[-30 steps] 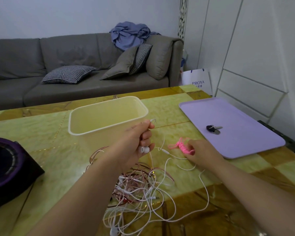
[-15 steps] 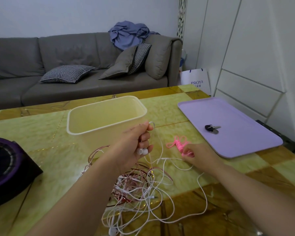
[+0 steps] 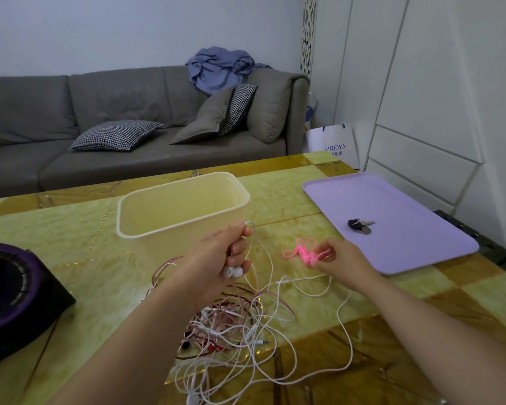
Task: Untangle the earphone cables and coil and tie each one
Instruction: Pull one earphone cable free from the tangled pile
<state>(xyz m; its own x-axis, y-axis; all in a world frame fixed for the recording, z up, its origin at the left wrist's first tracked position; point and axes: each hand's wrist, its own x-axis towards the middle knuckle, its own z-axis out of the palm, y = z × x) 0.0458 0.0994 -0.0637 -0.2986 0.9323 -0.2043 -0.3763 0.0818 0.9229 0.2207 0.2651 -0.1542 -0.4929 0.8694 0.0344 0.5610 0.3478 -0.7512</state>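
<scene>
Your left hand [image 3: 216, 258] is gripping a white earphone [image 3: 233, 271], fingers curled around it, above the tangle [image 3: 234, 325] lying on the table [image 3: 275, 197] before the bin [image 3: 184, 206]. Your right hand [image 3: 343, 263] is pinching a pink cord [image 3: 303, 252] near the tray [image 3: 406, 229].

Dim, even indoor light, soft shadows, mild wide-angle bending at the edges.

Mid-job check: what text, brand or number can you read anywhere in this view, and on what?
"PROYA": printed on the white paper bag standing beside the sofa.
Small characters under it: too blurred to read.
Cream bin, purple tray, keys: no readable text.
</scene>
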